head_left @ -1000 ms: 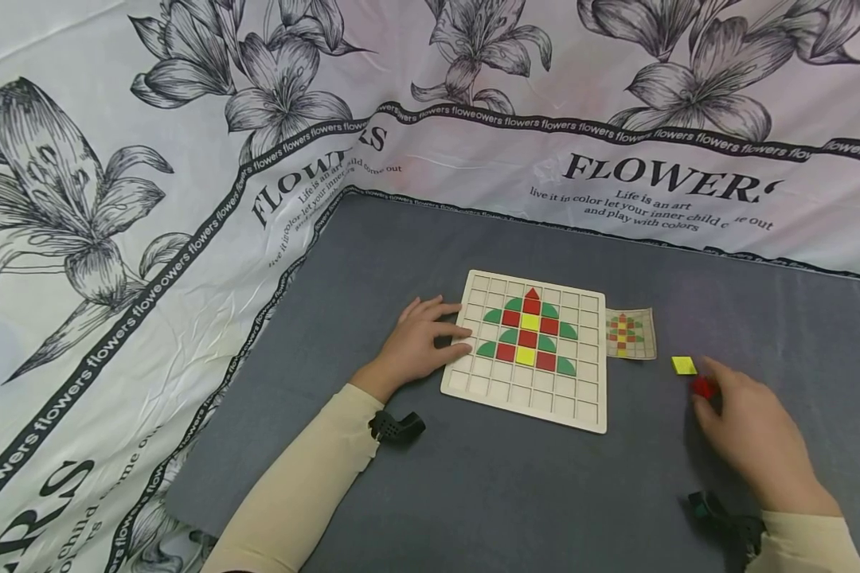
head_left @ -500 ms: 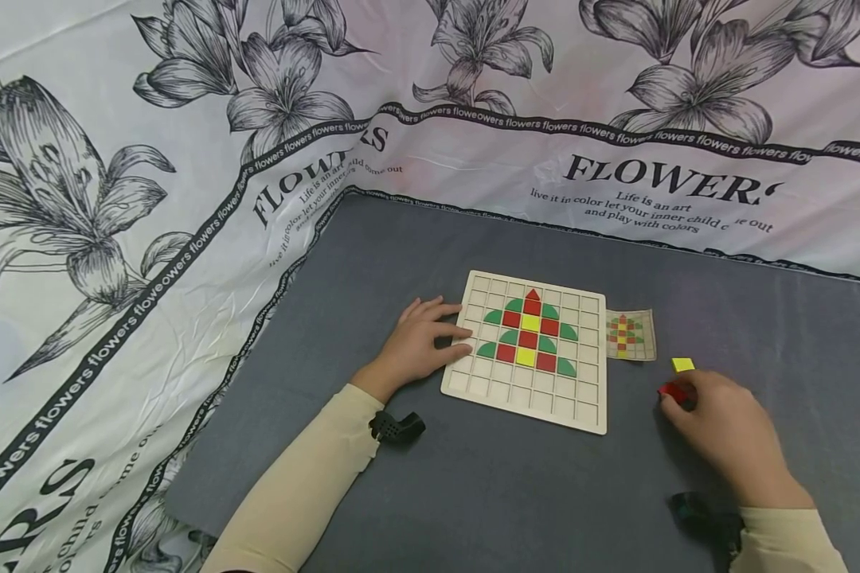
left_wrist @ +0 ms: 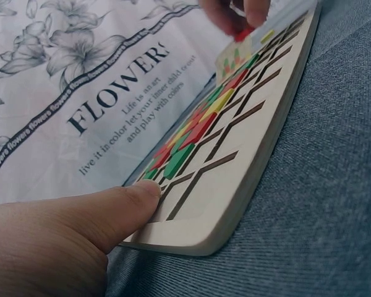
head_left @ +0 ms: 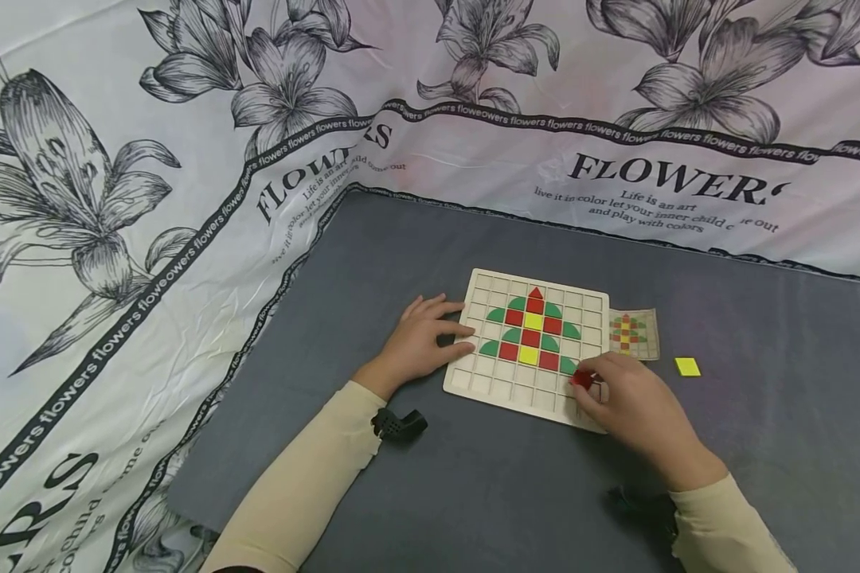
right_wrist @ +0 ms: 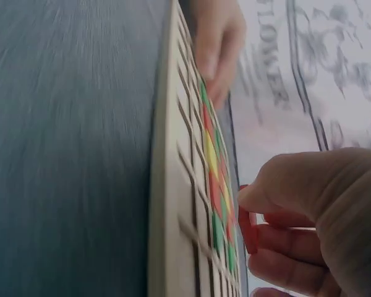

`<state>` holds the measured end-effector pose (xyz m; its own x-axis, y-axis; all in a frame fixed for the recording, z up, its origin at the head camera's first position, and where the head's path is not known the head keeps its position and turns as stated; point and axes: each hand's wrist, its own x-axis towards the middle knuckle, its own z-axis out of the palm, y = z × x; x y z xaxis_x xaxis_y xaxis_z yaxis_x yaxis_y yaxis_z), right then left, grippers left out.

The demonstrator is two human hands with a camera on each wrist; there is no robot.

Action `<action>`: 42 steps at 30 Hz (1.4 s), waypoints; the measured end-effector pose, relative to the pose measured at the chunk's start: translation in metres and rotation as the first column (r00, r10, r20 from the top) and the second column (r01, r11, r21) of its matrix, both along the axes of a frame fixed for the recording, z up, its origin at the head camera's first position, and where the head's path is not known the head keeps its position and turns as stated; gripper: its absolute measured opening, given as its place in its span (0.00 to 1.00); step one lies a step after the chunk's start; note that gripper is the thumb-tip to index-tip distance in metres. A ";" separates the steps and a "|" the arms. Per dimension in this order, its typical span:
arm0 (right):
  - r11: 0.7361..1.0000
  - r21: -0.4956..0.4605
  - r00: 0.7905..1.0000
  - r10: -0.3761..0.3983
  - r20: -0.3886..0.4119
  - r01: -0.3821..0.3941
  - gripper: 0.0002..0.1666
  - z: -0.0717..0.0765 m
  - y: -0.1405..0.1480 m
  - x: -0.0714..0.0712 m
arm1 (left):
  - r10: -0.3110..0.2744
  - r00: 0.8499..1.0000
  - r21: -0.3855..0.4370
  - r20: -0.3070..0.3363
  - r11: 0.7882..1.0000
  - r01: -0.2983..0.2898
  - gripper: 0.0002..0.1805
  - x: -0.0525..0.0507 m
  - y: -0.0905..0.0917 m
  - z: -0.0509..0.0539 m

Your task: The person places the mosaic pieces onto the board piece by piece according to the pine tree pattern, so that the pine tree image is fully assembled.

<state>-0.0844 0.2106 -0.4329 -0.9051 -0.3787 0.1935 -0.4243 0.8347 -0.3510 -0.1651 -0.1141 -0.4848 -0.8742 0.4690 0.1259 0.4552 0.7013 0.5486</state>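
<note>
A pale wooden grid board lies on the grey table. Set in its cells are red and yellow square tiles, green quarter-round tiles and a red triangle, forming a tree shape. The left hand rests at the board's left edge, fingers spread; its thumb lies on the rim in the left wrist view. Between thumb and fingers the right hand pinches a red tile, over the board's right side, beside a green tile at the pattern's lower right. The fingers partly cover this red tile.
A small pattern card with the same tree design lies against the board's right edge. One loose yellow square tile is on the table farther right. White flower-printed cloth hangs behind and to the left of the table.
Carrying the red tile, the right hand has moved left from beside the yellow tile to over the board. The yellow tile is now fully visible. The left hand keeps its place.
</note>
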 end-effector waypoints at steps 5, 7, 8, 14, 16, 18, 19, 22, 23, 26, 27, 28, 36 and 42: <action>0.992 0.000 0.991 0.127 -0.027 -0.127 0.07 -0.009 -0.025 -0.008 | -0.012 1.000 -0.002 -0.002 1.000 0.012 0.20 -0.001 0.003 -0.002; 0.986 0.000 0.986 0.166 -0.032 -0.166 0.07 -0.011 -0.032 -0.011 | -0.013 1.000 -0.003 0.002 1.000 0.013 0.20 -0.002 0.004 -0.002; 0.983 0.001 0.983 0.182 -0.031 -0.183 0.07 -0.013 -0.035 -0.012 | -0.014 1.000 -0.003 0.003 1.000 0.014 0.20 -0.002 0.004 -0.002; 0.966 0.011 0.965 0.259 -0.033 -0.259 0.10 -0.019 -0.044 -0.018 | -0.015 1.000 -0.002 -0.002 1.000 0.015 0.20 -0.002 0.005 -0.002; 0.963 0.012 0.962 0.268 -0.043 -0.268 0.10 -0.019 -0.044 -0.019 | -0.015 1.000 -0.006 -0.002 1.000 0.015 0.20 -0.002 0.005 -0.002; 0.963 0.003 0.963 0.268 -0.042 -0.268 0.10 -0.019 -0.045 -0.019 | -0.010 1.000 -0.011 -0.002 1.000 0.010 0.20 -0.001 0.004 -0.001; 0.963 0.002 0.962 0.270 -0.040 -0.270 0.11 -0.018 -0.045 -0.020 | -0.006 1.000 -0.013 -0.003 1.000 0.006 0.20 -0.001 0.004 -0.001; 0.962 -0.002 0.962 0.272 -0.032 -0.272 0.11 -0.018 -0.044 -0.020 | -0.001 1.000 -0.011 -0.003 1.000 0.001 0.20 -0.001 0.004 -0.001; 0.962 -0.002 0.962 0.273 -0.029 -0.273 0.12 -0.018 -0.043 -0.020 | -0.001 1.000 -0.010 -0.003 1.000 0.001 0.20 0.000 0.004 -0.001; 0.960 0.010 0.959 0.279 -0.036 -0.279 0.13 -0.018 -0.041 -0.019 | 0.000 1.000 0.000 0.003 1.000 0.000 0.20 0.001 0.005 -0.003; 0.960 0.015 0.959 0.281 -0.040 -0.281 0.12 -0.017 -0.040 -0.019 | 0.002 1.000 0.001 0.004 1.000 -0.002 0.20 0.001 0.005 -0.003; 0.959 0.019 0.958 0.282 -0.048 -0.282 0.12 -0.016 -0.040 -0.019 | 0.003 1.000 0.004 0.006 1.000 -0.003 0.20 0.001 0.005 -0.004; 0.985 0.013 0.978 0.173 -0.119 -0.173 0.05 0.016 -0.017 -0.016 | 0.000 1.000 0.011 -0.001 1.000 0.000 0.20 0.000 0.002 -0.003; 1.000 0.016 0.999 0.004 -0.054 -0.003 0.06 0.035 0.025 -0.025 | 0.000 1.000 -0.003 -0.008 1.000 0.000 0.20 -0.002 0.000 -0.003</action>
